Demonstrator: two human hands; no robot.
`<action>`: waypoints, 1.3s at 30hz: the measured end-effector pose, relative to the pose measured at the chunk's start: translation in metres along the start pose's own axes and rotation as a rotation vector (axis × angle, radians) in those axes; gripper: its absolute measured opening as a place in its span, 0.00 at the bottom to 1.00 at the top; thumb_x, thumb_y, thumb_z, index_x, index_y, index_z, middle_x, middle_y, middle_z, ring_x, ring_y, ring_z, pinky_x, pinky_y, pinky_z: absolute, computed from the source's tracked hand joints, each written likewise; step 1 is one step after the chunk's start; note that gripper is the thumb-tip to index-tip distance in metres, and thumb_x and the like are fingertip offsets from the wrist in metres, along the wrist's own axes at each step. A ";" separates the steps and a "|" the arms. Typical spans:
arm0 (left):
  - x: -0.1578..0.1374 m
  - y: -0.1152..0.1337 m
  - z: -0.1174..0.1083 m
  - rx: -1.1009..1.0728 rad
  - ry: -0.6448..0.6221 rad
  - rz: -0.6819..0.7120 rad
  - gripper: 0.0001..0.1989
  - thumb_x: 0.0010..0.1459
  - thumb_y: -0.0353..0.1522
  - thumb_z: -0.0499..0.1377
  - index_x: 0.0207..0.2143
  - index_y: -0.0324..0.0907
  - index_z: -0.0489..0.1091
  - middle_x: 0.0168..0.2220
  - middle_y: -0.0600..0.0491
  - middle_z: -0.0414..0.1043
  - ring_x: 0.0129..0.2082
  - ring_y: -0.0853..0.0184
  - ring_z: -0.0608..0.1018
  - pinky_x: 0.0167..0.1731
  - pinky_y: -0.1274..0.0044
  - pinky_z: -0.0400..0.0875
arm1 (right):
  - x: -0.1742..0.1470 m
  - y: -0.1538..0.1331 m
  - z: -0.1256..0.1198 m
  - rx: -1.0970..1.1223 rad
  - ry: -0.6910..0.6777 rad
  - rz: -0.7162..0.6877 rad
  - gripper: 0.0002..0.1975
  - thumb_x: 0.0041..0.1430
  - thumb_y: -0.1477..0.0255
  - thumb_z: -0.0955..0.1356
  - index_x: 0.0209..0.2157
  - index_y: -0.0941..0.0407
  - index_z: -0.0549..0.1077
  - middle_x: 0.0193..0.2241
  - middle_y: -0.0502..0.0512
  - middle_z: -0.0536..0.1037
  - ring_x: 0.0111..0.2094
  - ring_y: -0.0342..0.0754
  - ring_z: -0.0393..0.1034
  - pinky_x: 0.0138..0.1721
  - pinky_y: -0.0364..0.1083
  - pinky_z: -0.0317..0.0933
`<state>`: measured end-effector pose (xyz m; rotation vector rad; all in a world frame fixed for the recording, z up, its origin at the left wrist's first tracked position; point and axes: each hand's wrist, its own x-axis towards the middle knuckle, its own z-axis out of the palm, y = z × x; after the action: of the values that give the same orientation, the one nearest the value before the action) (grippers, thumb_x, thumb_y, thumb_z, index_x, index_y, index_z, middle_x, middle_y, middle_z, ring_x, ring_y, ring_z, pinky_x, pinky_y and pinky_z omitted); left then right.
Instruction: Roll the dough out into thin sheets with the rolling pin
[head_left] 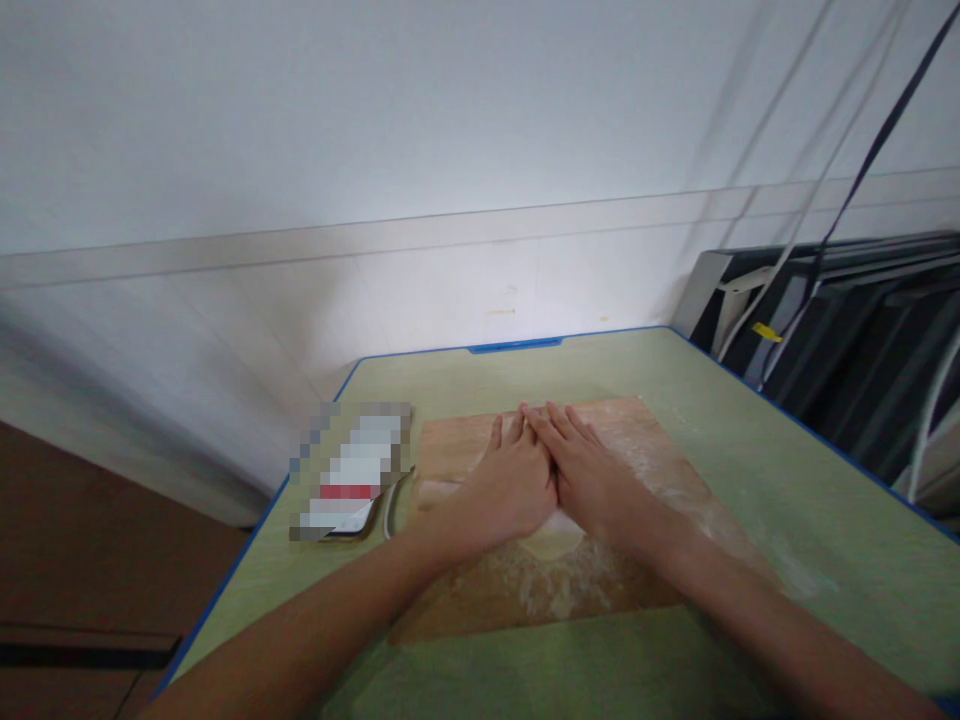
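- Head view: pale soft dough [553,541] lies at frame centre on a floured rectangular wooden board [637,440], mostly hidden under both hands
- Left hand [506,485] and right hand [592,475] lie flat, fingers spread, touching side by side, pressing the dough
- A blurred white-red flat object [351,470] sits left of the board
- The green blue-edged table [787,480] has open surface to the right

Both forearms are bare with no sleeves, and the left hand [510,485] and right hand [592,478] wear no gloves.
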<state>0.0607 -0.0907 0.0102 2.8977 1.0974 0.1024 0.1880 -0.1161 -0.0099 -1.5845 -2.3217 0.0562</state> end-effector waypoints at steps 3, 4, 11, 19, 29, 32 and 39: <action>-0.027 0.012 -0.001 -0.017 0.048 0.047 0.29 0.61 0.33 0.43 0.62 0.36 0.37 0.63 0.42 0.38 0.62 0.56 0.40 0.56 0.57 0.39 | -0.024 -0.017 -0.002 -0.045 0.050 0.007 0.36 0.50 0.85 0.55 0.62 0.60 0.42 0.61 0.64 0.48 0.61 0.52 0.35 0.56 0.58 0.47; -0.032 0.014 -0.001 -0.022 0.043 0.062 0.30 0.61 0.34 0.43 0.62 0.35 0.36 0.63 0.42 0.37 0.62 0.56 0.38 0.56 0.56 0.37 | -0.028 -0.020 -0.003 -0.056 0.054 -0.015 0.37 0.49 0.86 0.55 0.62 0.57 0.41 0.61 0.63 0.47 0.61 0.52 0.34 0.56 0.58 0.47; -0.005 0.004 -0.002 -0.041 -0.029 -0.013 0.27 0.61 0.30 0.41 0.62 0.35 0.39 0.62 0.39 0.43 0.61 0.53 0.47 0.53 0.54 0.47 | -0.003 -0.001 -0.002 0.018 -0.051 0.013 0.32 0.50 0.84 0.54 0.60 0.67 0.48 0.59 0.70 0.51 0.61 0.55 0.38 0.54 0.62 0.48; -0.018 0.012 0.002 0.013 0.076 0.025 0.27 0.61 0.30 0.42 0.61 0.33 0.40 0.62 0.40 0.43 0.62 0.56 0.42 0.55 0.54 0.37 | -0.018 -0.011 -0.001 0.005 0.011 0.040 0.33 0.54 0.83 0.55 0.62 0.60 0.42 0.61 0.65 0.48 0.61 0.53 0.36 0.55 0.59 0.48; -0.033 0.018 -0.004 -0.044 0.056 0.042 0.28 0.60 0.31 0.44 0.62 0.35 0.40 0.62 0.42 0.43 0.62 0.59 0.44 0.57 0.60 0.38 | -0.032 -0.023 -0.002 -0.102 0.070 0.038 0.33 0.53 0.84 0.55 0.61 0.57 0.45 0.60 0.63 0.51 0.61 0.52 0.39 0.55 0.58 0.47; -0.021 0.011 -0.001 -0.071 0.040 0.034 0.27 0.60 0.29 0.42 0.61 0.36 0.41 0.62 0.42 0.44 0.62 0.58 0.44 0.56 0.57 0.41 | -0.021 -0.017 -0.004 -0.052 0.032 0.070 0.32 0.53 0.83 0.54 0.61 0.60 0.47 0.60 0.65 0.52 0.60 0.53 0.41 0.54 0.59 0.49; -0.026 0.016 -0.004 -0.093 0.039 0.031 0.28 0.58 0.28 0.44 0.61 0.38 0.41 0.62 0.44 0.44 0.62 0.59 0.42 0.56 0.57 0.38 | -0.024 -0.024 -0.005 -0.086 0.021 0.122 0.30 0.53 0.82 0.54 0.60 0.63 0.50 0.59 0.66 0.53 0.60 0.57 0.42 0.54 0.65 0.45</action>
<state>0.0513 -0.1202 0.0144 2.8425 1.0249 0.2064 0.1754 -0.1478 -0.0056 -1.7591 -2.2374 -0.0320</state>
